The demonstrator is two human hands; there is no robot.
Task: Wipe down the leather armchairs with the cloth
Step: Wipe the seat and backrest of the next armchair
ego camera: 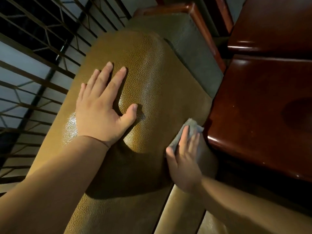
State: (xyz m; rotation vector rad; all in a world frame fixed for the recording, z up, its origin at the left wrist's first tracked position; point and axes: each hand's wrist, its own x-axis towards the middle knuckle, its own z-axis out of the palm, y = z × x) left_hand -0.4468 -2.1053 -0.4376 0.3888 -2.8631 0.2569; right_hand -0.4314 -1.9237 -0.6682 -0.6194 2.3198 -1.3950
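A tan, pebbled leather armchair cushion [148,78] fills the middle of the head view. My left hand [103,107] lies flat on it with fingers spread and straight, pressing the leather. Lower right, my right hand [184,159] presses a small grey cloth [190,127] against the cushion's right edge with straight fingers; most of the cloth is hidden under the hand. The grey-green leather seat [190,53] of the chair shows beyond the cushion.
The dark red polished wooden armrest [263,105] runs close along the right of the cushion, with more wooden frame [200,19] at the top. A metal window grille [33,68] stands at the left. More tan leather [182,210] lies at the bottom.
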